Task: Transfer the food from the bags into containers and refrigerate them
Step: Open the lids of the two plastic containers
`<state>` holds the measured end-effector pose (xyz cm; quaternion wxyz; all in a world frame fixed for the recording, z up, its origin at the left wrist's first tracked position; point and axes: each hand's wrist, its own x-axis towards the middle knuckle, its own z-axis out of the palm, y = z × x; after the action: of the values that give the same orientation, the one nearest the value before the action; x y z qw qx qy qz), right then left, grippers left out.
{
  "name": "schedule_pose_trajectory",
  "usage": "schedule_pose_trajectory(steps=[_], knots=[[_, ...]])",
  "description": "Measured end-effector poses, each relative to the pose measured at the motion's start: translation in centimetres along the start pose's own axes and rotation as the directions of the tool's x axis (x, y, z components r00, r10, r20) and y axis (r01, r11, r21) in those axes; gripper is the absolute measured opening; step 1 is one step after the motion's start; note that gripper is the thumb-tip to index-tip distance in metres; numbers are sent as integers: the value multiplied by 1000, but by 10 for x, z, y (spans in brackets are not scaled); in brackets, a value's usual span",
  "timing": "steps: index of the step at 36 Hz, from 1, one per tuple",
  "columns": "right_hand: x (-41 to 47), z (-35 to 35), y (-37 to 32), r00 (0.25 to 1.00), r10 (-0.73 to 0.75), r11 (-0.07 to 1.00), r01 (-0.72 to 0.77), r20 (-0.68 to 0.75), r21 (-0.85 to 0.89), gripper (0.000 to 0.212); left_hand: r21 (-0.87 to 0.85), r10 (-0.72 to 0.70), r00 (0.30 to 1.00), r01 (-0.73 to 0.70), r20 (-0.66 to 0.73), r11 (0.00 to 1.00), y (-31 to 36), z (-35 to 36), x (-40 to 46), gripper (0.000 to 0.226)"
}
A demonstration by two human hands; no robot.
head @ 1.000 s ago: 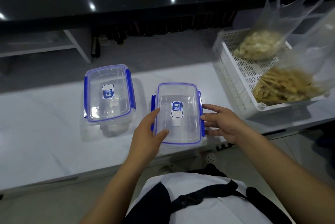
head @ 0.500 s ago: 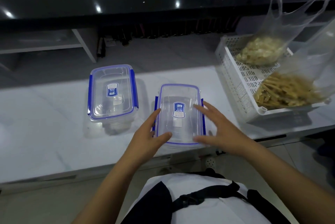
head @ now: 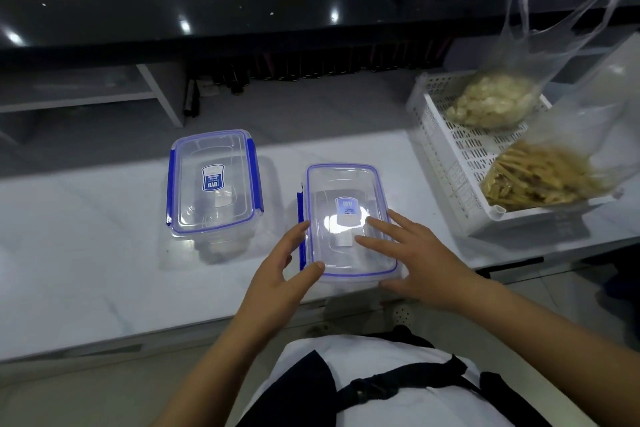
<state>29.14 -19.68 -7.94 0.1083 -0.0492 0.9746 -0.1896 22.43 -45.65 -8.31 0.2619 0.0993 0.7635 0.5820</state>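
While both hands lie loose-fingered on the clear blue-clipped plastic container (head: 348, 222) (left hand (head: 282, 274), right hand (head: 415, 253)), unlatching is underway; lifting its lid probably comes next.

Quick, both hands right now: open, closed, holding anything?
Left hand: open, thumb and fingers touching the near container at its left edge.
Right hand: open, fingers spread over its lid.

Home kitchen: marble counter (head: 104, 271), bagged food (head: 533, 181), lidded containers (head: 213, 181).

Both hands (head: 349, 271) rest on the nearer lidded container (head: 349, 219).
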Motion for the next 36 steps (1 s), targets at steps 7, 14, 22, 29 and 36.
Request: schedule_pose_trajectory(steps=[7,14,22,29,36], knots=[[-6,-4,-3,996,-33,999,34,-81,9,66,15,28,1000,-27,-13,1000,6,5,-3,60],[-10,0,-11,978,-68,998,67,-198,-15,79,-142,39,999,-39,-4,989,24,7,2,56],[-6,10,-35,881,34,998,-2,-472,66,65,-417,65,981,17,182,909,56,23,10,43],[-4,-7,-30,718,254,958,-97,-648,269,43,-115,176,972,-160,156,980,70,19,33,43],[30,-63,11,601,545,771,-86,-584,631,37,343,47,998,-30,-41,939,33,-6,43,68]])
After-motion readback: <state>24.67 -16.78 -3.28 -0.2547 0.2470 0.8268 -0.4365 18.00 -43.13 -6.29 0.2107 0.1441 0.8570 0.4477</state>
